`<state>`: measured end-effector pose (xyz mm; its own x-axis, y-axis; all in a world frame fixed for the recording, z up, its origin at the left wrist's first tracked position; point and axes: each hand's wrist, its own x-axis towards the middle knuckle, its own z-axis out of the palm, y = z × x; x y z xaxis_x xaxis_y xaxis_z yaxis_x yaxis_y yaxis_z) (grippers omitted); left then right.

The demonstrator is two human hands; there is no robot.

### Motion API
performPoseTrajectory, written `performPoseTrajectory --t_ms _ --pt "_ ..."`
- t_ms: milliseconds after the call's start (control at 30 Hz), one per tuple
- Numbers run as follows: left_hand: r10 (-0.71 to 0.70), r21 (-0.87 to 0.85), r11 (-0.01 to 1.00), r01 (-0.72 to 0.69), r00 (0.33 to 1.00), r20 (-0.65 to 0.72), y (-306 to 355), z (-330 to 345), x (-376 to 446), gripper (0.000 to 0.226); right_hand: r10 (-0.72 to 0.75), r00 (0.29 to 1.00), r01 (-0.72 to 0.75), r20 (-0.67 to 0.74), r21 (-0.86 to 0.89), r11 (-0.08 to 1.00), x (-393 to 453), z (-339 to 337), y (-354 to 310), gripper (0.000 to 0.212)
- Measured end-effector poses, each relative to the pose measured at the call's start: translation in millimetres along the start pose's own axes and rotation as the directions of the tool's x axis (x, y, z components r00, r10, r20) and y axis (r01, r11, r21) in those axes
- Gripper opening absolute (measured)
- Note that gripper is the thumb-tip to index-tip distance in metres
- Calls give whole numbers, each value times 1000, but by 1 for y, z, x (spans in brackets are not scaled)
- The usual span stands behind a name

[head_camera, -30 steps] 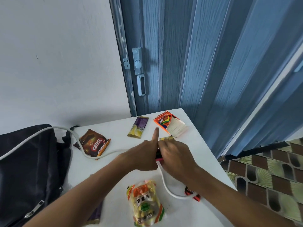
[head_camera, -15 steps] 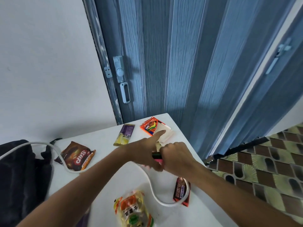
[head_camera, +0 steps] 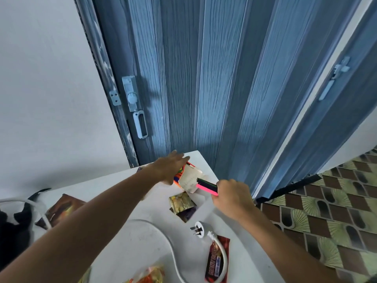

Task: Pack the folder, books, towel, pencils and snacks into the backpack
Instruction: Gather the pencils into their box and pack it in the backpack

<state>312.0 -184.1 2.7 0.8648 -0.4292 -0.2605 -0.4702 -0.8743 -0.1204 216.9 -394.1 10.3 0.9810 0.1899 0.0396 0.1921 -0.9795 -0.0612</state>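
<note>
My right hand [head_camera: 232, 196] grips a bundle of pencils [head_camera: 207, 185], pink and dark, held just above the white table [head_camera: 126, 205]. My left hand [head_camera: 171, 167] reaches with straight fingers over the orange pencil box [head_camera: 188, 176] at the table's far corner, partly covering it. A gold and purple snack packet [head_camera: 182, 204] lies below the box. A red chocolate bar [head_camera: 216, 260] lies near the front. A brown snack bag [head_camera: 61, 209] sits at the left, beside the black backpack [head_camera: 12, 225] at the frame's left edge.
A white cable [head_camera: 169, 246] with a plug [head_camera: 199, 229] loops across the table and over the chocolate bar. A yellow-orange snack bag [head_camera: 151, 275] lies at the bottom edge. A blue folding door [head_camera: 224, 78] stands behind the table, patterned floor to the right.
My hands have parted: the right one keeps the pencils and has drawn right, the left one has stretched out to the pencil box. The view has tilted up and right.
</note>
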Motion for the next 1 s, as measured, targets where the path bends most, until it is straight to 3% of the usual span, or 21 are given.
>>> performPoseTrajectory --t_ms 133,300,467,600,767,1000 --pt "54 125 990 -70 990 129 4 4 26 108 20 1000 -20 -2 12 1000 11 5 2 23" --pt "63 170 983 -69 997 42 -1 4 34 106 52 999 -52 8 6 999 26 6 2 24" --pt "68 -67 995 -76 991 -118 -11 -5 13 109 10 999 -15 -41 -100 995 48 -13 -7 21" --pt "50 -228 968 -106 970 -240 -16 -8 -26 107 -197 979 177 -50 -265 948 61 -46 -19 8" --pt "-44 -400 903 -157 892 -450 -16 5 -72 104 -417 909 378 21 -467 799 66 -73 -38 17" --pt "-217 -522 840 -145 793 -569 1 24 -124 103 -514 858 430 14 -567 702 54 -72 -73 20"
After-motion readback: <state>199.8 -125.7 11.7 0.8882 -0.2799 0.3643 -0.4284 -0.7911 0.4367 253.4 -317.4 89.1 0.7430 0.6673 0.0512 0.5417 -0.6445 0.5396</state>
